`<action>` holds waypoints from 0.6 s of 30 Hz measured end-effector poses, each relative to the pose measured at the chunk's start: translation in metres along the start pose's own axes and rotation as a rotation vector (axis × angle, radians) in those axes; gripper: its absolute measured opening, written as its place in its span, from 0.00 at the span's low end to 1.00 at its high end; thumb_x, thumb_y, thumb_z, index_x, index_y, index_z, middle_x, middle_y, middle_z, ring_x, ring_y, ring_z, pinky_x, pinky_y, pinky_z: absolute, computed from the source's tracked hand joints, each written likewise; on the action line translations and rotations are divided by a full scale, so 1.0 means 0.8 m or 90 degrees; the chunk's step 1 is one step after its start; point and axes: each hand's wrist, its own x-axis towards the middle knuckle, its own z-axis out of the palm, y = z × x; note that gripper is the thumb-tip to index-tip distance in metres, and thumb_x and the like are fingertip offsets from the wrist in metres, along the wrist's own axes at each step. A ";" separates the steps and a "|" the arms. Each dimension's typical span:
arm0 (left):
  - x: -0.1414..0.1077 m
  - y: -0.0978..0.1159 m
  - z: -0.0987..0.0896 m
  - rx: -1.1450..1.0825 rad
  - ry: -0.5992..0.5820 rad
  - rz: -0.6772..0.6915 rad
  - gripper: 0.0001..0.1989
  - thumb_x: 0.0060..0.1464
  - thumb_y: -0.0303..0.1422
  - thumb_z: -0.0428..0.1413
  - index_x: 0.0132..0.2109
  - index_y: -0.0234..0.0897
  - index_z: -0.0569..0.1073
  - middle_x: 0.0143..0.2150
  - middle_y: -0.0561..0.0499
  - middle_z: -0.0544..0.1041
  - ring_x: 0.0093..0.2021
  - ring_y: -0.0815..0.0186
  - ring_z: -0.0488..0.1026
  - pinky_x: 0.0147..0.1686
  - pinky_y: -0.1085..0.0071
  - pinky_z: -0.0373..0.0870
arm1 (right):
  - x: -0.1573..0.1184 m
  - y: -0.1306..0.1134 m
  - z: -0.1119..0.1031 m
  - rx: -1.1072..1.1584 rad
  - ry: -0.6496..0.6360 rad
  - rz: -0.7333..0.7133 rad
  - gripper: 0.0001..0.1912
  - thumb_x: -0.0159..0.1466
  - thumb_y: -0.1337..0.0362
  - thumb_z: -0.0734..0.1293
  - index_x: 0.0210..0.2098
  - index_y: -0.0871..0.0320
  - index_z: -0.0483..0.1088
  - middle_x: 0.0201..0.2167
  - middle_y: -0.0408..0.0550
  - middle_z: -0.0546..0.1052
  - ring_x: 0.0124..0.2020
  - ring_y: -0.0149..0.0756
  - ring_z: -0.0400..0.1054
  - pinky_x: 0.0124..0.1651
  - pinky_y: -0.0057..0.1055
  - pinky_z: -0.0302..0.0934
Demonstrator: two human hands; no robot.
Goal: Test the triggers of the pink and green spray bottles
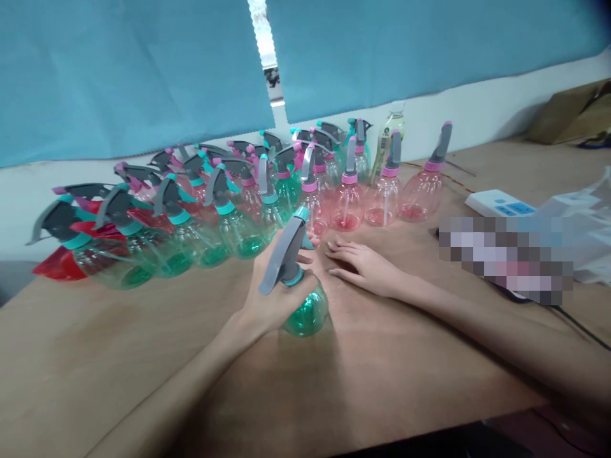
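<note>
Spray bottle (309,317), one, left fingers (296,294) clamping it, right fingers (345,256) apart (twenty-odd others (348,208), perhaps)

Several things being only partly shown:
The green spray bottle (308,318) is being partly covered by the left hand (265,310); rear bottles (287,191) are being blocked by the front row (241,234); a dark-edged device (510,257) is being masked by pixelation; clear plastic (592,222), brown box (568,114) and right forearm (501,343) are being cut off by the right edge.
</note>
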 end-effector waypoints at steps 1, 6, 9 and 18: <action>0.000 0.001 0.000 0.002 0.002 0.003 0.16 0.43 0.29 0.54 0.43 0.42 0.67 0.42 0.49 0.76 0.38 0.60 0.77 0.38 0.63 0.76 | 0.000 0.000 0.000 0.002 0.002 0.000 0.22 0.69 0.53 0.61 0.56 0.57 0.71 0.59 0.56 0.72 0.63 0.52 0.62 0.63 0.56 0.58; 0.002 0.007 -0.001 -0.007 0.000 0.022 0.11 0.45 0.30 0.53 0.39 0.42 0.67 0.40 0.49 0.75 0.37 0.61 0.75 0.40 0.62 0.76 | 0.000 0.000 0.000 0.001 0.003 -0.003 0.22 0.69 0.53 0.60 0.56 0.56 0.71 0.58 0.55 0.73 0.63 0.51 0.62 0.63 0.55 0.57; 0.002 0.006 -0.001 -0.018 0.005 0.025 0.11 0.45 0.29 0.54 0.39 0.41 0.66 0.38 0.49 0.74 0.39 0.60 0.75 0.40 0.61 0.75 | 0.000 0.000 0.000 -0.006 0.002 -0.002 0.22 0.69 0.52 0.61 0.56 0.57 0.71 0.58 0.55 0.73 0.63 0.51 0.62 0.63 0.55 0.57; 0.003 0.004 -0.003 -0.014 -0.019 0.005 0.13 0.45 0.29 0.54 0.41 0.41 0.67 0.40 0.48 0.75 0.37 0.60 0.77 0.38 0.61 0.78 | -0.001 0.000 0.000 -0.023 -0.013 0.005 0.23 0.70 0.52 0.60 0.57 0.59 0.70 0.60 0.56 0.72 0.64 0.50 0.61 0.64 0.53 0.56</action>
